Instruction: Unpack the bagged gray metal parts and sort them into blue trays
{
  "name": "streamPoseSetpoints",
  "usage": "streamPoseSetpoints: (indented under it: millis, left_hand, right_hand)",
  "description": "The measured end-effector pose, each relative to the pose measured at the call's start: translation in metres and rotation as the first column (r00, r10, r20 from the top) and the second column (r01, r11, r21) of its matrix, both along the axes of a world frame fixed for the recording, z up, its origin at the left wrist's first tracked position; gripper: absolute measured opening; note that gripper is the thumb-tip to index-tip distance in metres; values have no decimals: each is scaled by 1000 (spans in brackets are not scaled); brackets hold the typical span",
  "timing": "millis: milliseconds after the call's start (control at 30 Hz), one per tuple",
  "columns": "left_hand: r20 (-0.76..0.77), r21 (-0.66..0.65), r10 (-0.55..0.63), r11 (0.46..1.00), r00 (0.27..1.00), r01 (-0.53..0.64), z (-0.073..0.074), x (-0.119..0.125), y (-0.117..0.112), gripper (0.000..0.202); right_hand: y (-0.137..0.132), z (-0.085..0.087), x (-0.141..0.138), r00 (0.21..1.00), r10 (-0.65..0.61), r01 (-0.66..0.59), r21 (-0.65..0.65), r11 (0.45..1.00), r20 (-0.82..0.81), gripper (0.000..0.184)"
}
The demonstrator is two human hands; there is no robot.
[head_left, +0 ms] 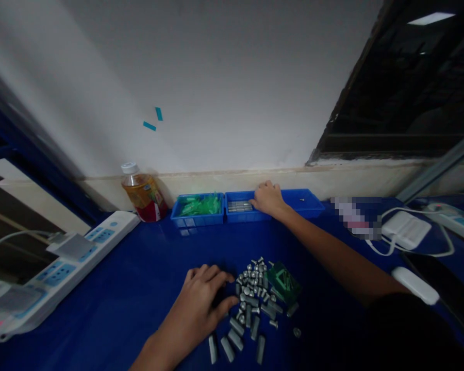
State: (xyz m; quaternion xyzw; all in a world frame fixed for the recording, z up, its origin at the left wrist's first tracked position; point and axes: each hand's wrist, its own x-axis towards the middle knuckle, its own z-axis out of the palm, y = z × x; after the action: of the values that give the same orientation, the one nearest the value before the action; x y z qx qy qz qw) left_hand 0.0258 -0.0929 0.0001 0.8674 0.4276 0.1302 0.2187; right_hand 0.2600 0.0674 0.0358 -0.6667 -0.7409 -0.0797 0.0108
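- Left hand (206, 298): positioned palm down over the blue work surface (139, 288), just left of the loose hardware. The thumb stands apart from the curved fingers, and the gap between them faces the hardware. From where I stand, I cannot tell whether the thumb tip touches it.
- Right hand (268, 198): reaches across to the blue tray (245, 217) by the wall. The fingers bend over the tray; I cannot tell whether they pinch anything.
- Screws (254, 275): heaped on the work surface between the left hand and the green packet.
- Metal bars (235, 340): short pieces, lying among the screws and scattered in front of them, nearer the person.
- Green packet (284, 283): lies at the right edge of the heap.
- Metal rods (238, 206): lie side by side in the tray, just left of the right hand.
- Blue bin (197, 221): adjoins the tray on the left and contains green bags (201, 205).
- Bottle (144, 198): stands left of the bin, near the power strip (67, 270).
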Motion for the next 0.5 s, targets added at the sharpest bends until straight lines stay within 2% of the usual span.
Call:
streamPoseSetpoints:
  millis: [133,267,333,400,433,500]
  left_hand:
    - [-13,-18,77,997,997,-77,-4,9,-6,14]
    - [-15,-71,115,991,993,-116,-7,10,-4,15]
    - [-2,-73,113,991,994,-113,-8,7,-2,15]
    - [24,-60,92,994,995,-90,-9,4,1,9]
    - [38,-54,69,996,997,-67,-9,3,1,7]
    - [47,-42,10,999,999,-8,-9,2,3,17]
  right_hand:
    - [-27,-1,9,986,18,7,150,989,-166,35]
    - [-93,-14,18,907,219,-120,278,953,-360,22]
    - [-129,-28,19,847,332,-223,289,931,-415,16]
    - [-159,-40,19,798,386,-261,313,913,-463,12]
    - [-169,-43,19,776,407,-271,328,905,-482,11]
    - [-180,-46,19,744,438,-280,361,890,-504,11]
